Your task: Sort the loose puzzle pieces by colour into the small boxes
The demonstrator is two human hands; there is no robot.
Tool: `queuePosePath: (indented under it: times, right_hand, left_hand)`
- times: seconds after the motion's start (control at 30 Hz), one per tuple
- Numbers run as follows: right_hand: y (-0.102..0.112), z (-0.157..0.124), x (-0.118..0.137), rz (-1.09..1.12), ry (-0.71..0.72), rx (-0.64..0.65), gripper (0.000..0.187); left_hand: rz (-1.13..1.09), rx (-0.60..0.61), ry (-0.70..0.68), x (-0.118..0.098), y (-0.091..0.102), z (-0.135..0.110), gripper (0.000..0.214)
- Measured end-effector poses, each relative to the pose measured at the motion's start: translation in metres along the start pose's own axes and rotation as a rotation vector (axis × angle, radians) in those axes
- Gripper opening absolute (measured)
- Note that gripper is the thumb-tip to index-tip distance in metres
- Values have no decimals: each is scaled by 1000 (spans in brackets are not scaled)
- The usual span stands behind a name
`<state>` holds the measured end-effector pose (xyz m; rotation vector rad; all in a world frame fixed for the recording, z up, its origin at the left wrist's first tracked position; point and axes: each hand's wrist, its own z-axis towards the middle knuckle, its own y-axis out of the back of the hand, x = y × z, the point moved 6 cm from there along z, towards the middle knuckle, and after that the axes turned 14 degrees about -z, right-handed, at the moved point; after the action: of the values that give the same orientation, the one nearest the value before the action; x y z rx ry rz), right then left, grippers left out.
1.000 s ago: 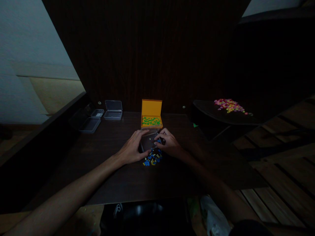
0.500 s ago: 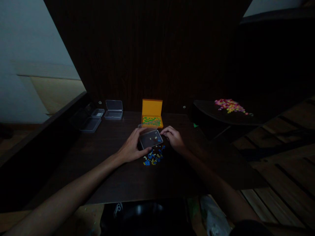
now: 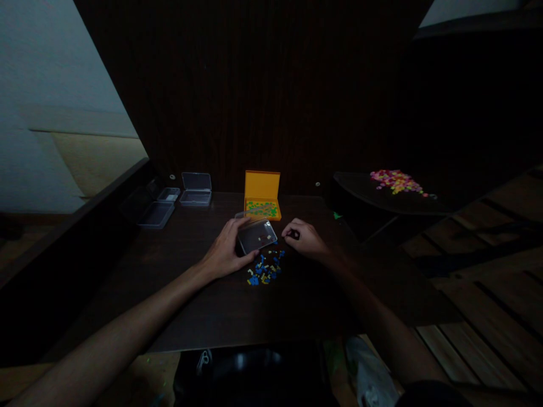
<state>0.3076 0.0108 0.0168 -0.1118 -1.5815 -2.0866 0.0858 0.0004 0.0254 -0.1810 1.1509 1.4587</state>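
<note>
My left hand point(image 3: 229, 251) grips a clear plastic box point(image 3: 253, 237) by its left side, thumb along the near edge. The box is tilted, its clear lid raised at the back, and a few small pale pieces show inside. Just right of the box, my right hand point(image 3: 304, 238) is closed with thumb and fingertips together; whatever they may hold is too small to make out. On the dark table below the box lies a loose pile of small blue, yellow and whitish pieces point(image 3: 265, 271). Behind it stands an open orange box point(image 3: 262, 189) with green and grey pieces in it.
Clear plastic boxes with raised lids stand at the back left, one point(image 3: 196, 196) near the back panel and another point(image 3: 156, 216) nearer the side board. Pink and yellow pieces point(image 3: 396, 182) are heaped on a raised shelf at right. A green scrap point(image 3: 337, 215) lies below that shelf.
My right hand has drawn slightly right, away from the box rim, and its fingers have curled in. The clear box has shifted a little left in my left hand.
</note>
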Motion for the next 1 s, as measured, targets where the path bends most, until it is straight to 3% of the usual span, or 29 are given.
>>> queuePosePath:
  times: [0.17, 0.53, 1.0]
  right_hand:
    - [-5, -3, 3, -58, 85, 107, 10]
    - [-11, -5, 4, -110, 97, 226, 9]
    - [10, -1, 11, 82, 47, -20, 13]
  left_hand:
    - [4, -39, 30, 3, 3, 1, 70]
    - [25, -61, 37, 3, 5, 1, 69]
    - [13, 0, 62, 6, 1, 0, 71]
